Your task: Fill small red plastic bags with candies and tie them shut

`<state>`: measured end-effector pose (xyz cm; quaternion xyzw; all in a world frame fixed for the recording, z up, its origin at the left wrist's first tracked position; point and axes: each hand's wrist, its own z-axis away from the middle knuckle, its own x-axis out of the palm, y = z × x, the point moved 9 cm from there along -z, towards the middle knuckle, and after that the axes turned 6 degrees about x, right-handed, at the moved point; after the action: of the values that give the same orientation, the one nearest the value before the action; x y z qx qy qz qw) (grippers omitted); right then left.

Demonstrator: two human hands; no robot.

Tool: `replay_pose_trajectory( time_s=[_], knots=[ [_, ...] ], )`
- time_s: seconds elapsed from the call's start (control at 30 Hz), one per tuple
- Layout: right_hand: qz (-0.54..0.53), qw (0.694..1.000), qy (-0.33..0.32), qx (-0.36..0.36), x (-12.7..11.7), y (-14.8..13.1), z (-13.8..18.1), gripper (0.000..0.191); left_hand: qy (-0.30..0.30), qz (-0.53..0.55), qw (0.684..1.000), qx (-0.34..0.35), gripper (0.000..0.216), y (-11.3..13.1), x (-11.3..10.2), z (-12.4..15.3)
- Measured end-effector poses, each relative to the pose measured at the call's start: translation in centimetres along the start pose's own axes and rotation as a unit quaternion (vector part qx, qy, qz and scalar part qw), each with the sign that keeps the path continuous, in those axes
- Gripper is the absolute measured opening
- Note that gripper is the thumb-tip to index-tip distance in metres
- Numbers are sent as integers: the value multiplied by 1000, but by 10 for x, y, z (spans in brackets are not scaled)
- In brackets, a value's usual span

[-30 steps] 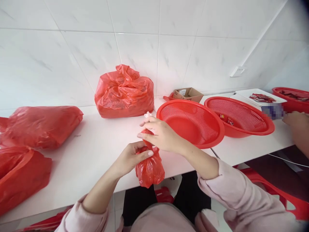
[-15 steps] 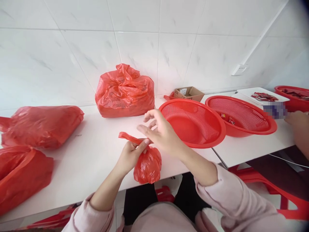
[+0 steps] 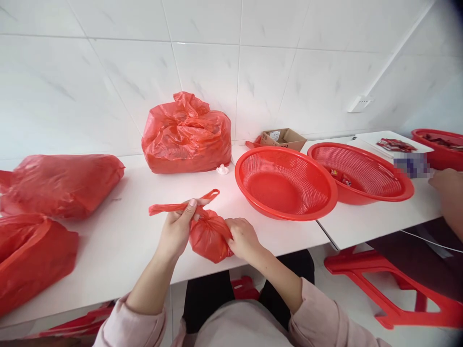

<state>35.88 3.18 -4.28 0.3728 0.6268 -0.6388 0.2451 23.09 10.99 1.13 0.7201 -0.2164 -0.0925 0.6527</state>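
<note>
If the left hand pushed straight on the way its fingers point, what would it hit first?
Probably the large tied red bag by the wall; the left hand, gripping the small bag's handles, points up-table toward it, though depth is uncertain.

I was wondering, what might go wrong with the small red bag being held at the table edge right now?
The small red bag sits right at the edge of the white table, so it might slip off toward the lap. The left hand pulls on its thin twisted handles while the right hand grips the body; the film could tear. The red basket is close beside the right hand and could be knocked.
</note>
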Motion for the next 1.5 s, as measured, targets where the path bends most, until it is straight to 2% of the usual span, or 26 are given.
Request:
replay_pose_trajectory(
  time_s=[0.1,0.13,0.2,0.27,0.33,0.4,0.47,0.53,0.6,0.67,0.73,0.8,0.87,0.93,1.0,1.07,1.13,1.17,1.23,1.3,1.33,1.4,1.5],
  knots=[
    [-15,1000,-14,8,-1,0,9,15,-5,56,998,-13,38,-10,3,1],
    [-43,999,-22,5,-4,-2,12,24,-2,67,998,-8,38,-11,4,2],
    [-144,989,-33,-6,-14,-9,17,52,9,63,998,3,37,-13,3,6],
    [-277,960,-33,-15,-27,-15,18,70,5,39,999,-3,37,-16,3,10],
    [-405,914,-33,-19,-37,-19,13,63,-16,12,1000,-7,37,-19,5,13],
    [-516,855,-53,-14,-39,-24,5,50,-48,-13,999,9,37,-16,10,14],
    [-581,811,-74,-8,-37,-29,-5,42,-79,-37,996,32,37,-12,16,15],
    [-587,807,-62,-13,-43,-34,-13,29,-97,-44,993,43,37,-11,21,14],
    [-592,806,-14,-19,-58,-35,-19,22,-82,-30,995,53,38,-11,18,13],
    [-629,777,20,-15,-75,-33,-22,29,-50,-10,997,58,41,-13,11,13],
    [-658,753,14,-10,-84,-34,-23,31,-38,-1,998,52,42,-15,8,14],
    [-640,769,0,4,-84,-36,-23,30,-55,-7,998,39,41,-16,10,15],
    [-607,793,-27,33,-72,-38,-22,37,-91,-22,995,33,40,-12,18,18],
    [-607,790,-76,50,-54,-44,-23,43,-137,-46,989,35,40,-7,29,20],
    [-625,775,-94,28,-49,-51,-25,31,-180,-69,980,48,38,-2,37,23],
    [-640,766,-58,-9,-60,-52,-27,18,-187,-74,978,60,36,0,38,22],
    [-644,764,-13,-38,-76,-51,-23,13,-148,-49,986,59,38,-2,30,19],
    [-636,770,3,-45,-83,-50,-19,12,-118,-35,991,54,38,-3,24,17],
    [-591,804,39,-49,-92,-50,-7,13,-75,-26,996,33,36,-7,16,14],
    [-537,838,83,-48,-97,-48,9,16,-80,-39,996,18,29,-7,17,12],
    [-523,845,100,-45,-97,-47,16,18,-94,-46,994,17,25,-5,20,12],
    [-528,841,117,-29,-93,-41,27,21,-122,-53,991,31,15,2,24,12],
    [-564,817,120,18,-81,-27,32,25,-139,-67,986,61,5,11,27,13]
  ],
)
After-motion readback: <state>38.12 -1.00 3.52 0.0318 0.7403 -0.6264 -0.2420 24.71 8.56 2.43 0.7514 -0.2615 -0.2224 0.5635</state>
